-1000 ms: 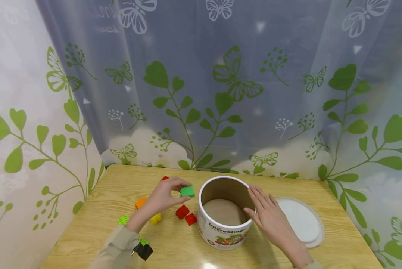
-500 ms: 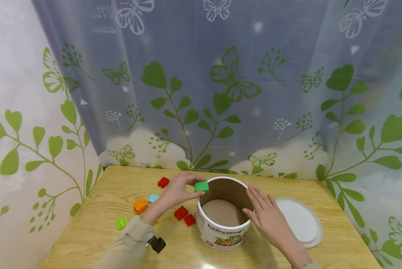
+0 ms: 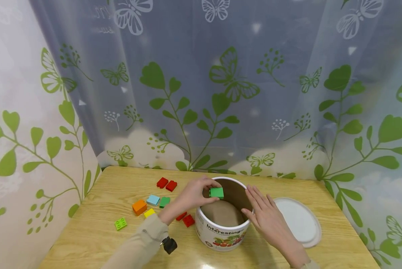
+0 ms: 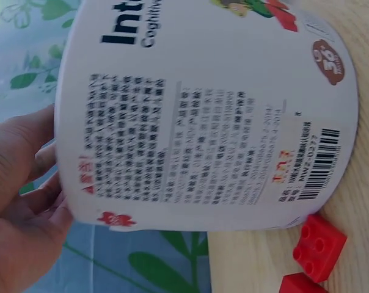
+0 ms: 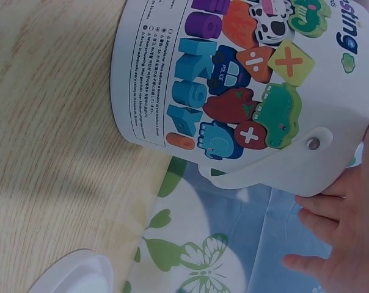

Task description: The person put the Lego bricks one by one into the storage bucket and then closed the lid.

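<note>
Between thumb and fingers, my left hand [image 3: 195, 194] pinches a green toy brick [image 3: 217, 192] over the mouth of a white round bucket [image 3: 221, 237]. In the left wrist view the bucket's wall hides the brick, and only part of the left hand [image 4: 25, 201] shows. My right hand [image 3: 266, 215] rests on the bucket's right rim with straight fingers. The right wrist view shows that hand [image 5: 343, 226] touching the rim near the handle [image 5: 252, 174]. The bucket's brown floor [image 3: 222, 213] is visible; no brick shows on it.
Loose bricks lie left of the bucket: red [image 3: 171, 185], light blue [image 3: 153, 200], green [image 3: 164, 202], orange [image 3: 139, 207], yellow [image 3: 149, 213], lime [image 3: 121, 224] and red [image 3: 189, 220]. A white lid [image 3: 299, 220] lies right. Behind the table [image 3: 96, 239] hangs a patterned curtain [image 3: 187, 93].
My left hand has carried the green brick rightward from beside the bucket to over its opening. Bricks the left arm covered now show. My right hand has stayed at the rim.
</note>
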`<state>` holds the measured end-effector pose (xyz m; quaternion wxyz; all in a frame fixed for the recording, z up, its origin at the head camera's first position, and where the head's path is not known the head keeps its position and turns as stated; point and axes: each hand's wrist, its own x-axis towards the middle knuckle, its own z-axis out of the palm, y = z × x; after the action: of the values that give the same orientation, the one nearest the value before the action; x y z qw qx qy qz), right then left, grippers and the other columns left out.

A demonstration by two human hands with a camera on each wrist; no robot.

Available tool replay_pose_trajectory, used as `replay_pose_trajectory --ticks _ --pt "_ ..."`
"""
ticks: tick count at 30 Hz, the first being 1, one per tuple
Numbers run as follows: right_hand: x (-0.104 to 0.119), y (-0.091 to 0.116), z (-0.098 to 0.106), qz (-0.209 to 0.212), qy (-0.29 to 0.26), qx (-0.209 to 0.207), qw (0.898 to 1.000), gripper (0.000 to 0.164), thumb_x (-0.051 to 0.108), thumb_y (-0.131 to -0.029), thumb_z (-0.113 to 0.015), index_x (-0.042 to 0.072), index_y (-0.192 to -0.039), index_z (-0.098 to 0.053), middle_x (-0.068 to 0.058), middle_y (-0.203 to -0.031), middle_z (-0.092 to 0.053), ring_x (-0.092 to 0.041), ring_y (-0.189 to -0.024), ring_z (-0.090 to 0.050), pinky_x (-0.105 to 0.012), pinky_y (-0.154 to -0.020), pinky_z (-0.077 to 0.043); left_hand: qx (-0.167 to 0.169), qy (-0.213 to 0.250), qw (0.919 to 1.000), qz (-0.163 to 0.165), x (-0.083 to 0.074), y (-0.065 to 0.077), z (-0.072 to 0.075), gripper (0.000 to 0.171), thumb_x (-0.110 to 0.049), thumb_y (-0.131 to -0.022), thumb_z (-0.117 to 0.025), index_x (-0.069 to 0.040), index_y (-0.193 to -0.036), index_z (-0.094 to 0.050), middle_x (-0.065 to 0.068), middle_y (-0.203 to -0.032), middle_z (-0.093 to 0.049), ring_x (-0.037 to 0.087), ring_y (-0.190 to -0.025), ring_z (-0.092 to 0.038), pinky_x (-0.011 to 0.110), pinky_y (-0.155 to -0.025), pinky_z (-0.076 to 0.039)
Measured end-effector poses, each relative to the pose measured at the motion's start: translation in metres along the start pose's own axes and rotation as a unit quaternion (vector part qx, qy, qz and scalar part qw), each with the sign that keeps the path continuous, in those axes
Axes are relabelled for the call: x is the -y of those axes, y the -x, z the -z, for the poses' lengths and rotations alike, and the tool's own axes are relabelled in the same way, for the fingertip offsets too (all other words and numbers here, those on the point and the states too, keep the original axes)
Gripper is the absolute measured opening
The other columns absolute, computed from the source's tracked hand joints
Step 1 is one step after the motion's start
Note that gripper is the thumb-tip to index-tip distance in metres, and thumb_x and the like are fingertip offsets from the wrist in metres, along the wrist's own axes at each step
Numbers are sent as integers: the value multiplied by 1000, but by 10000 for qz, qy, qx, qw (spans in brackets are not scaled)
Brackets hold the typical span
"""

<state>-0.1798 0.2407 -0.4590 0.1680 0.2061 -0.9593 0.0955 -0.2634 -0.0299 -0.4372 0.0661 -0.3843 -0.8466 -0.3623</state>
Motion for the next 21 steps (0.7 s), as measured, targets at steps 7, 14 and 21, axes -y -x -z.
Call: replay_pose_trajectory --ticks 7,14,21 --pt "-1 0 -1 17 71 -82 9999 65 42 -105 -51 3 -155 -39 -13 -161 -37 -31 -147 -36 -59 -117 -32 237 -182 9996 1 -5 -5 -9 32 -15 -85 -83 -10 -115 -72 5 -108 -69 18 -91 -66 25 -79 -57" --pt "0 0 -1 -13 31 5 10000 65 43 -106 -50 3 -156 -38 -13 -161 -37 -30 -148 -35 -59 -118 -31 489 -646 9967 -91 -7 -11 -15 30 -17 -85 -84 -10 -112 -72 4 -104 -68 14 -90 -63 21 -78 -53" --pt "-1 0 -2 4 52 0 10000 65 42 -106 -51 3 -156 -38 -12 -161 -37 -30 -148 -35 -58 -118 -30 687 -850 9940 6 -9 -14 -16 29 -18 -84 -84 -11 -109 -72 1 -102 -70 11 -87 -62 20 -77 -52"
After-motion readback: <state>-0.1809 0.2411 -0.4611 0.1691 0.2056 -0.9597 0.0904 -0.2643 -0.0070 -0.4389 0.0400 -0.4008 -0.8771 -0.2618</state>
